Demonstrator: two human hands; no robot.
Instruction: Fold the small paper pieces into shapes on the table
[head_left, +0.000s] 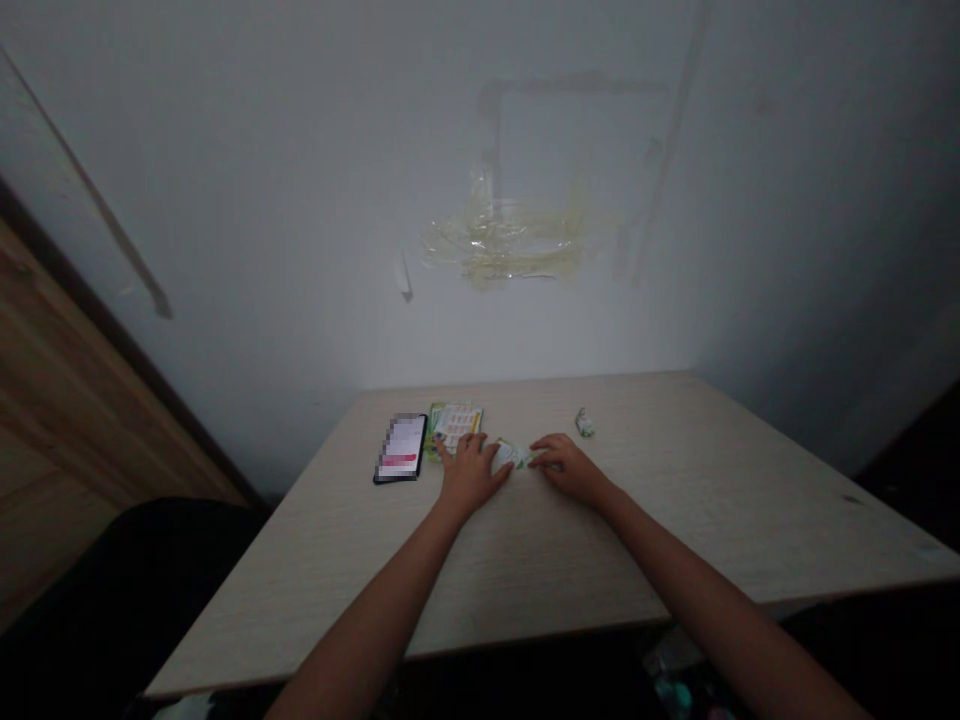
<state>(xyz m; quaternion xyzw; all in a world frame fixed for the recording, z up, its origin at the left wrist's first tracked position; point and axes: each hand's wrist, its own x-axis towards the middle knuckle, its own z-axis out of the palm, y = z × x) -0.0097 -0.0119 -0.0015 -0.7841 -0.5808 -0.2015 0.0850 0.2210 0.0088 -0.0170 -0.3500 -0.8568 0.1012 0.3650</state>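
green-and-white paper (509, 454): lying on the table (630, 560) between the splayed-open left hand (471, 478) and the curled right hand (573, 471) (pinching or not, impossible to tell), probably best being steadied flat on the left while being handled with light fingertips on the right.

Single head view, close in; looks forward and down from near side of table (540, 580), wall (300, 200) behind.
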